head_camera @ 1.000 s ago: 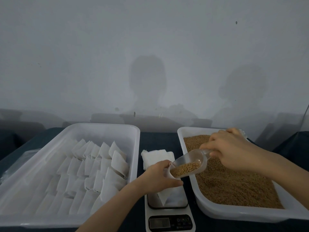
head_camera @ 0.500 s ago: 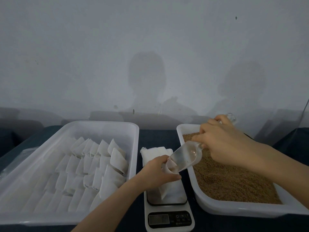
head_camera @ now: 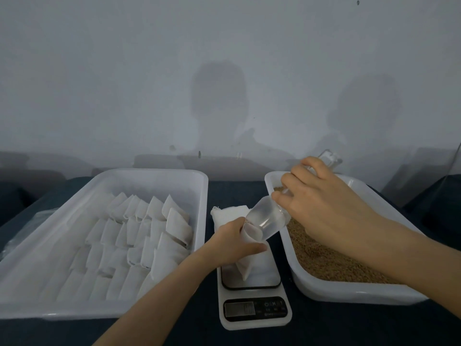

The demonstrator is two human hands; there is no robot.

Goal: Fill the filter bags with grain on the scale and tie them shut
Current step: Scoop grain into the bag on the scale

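Left hand (head_camera: 235, 242) grips the open filter bag (head_camera: 245, 260) upright on the scale (head_camera: 254, 308). Right hand (head_camera: 321, 203) grips the clear scoop (head_camera: 265, 221), tipped mouth-down into the bag. Grain (head_camera: 331, 260) fills the right tray (head_camera: 349, 290) beside the scale.

Nothing can be read with certainty. The only markings are on the front panel of the scale (head_camera: 254, 311). Its display (head_camera: 239, 308) is a grey window with faint traces of digits, too dim and blurred to make out. To the right of it is a row of pale button symbols (head_camera: 274, 303): the first looks like a round power sign, and the next two may be letters. Beneath them runs a line of small print, too small to read.
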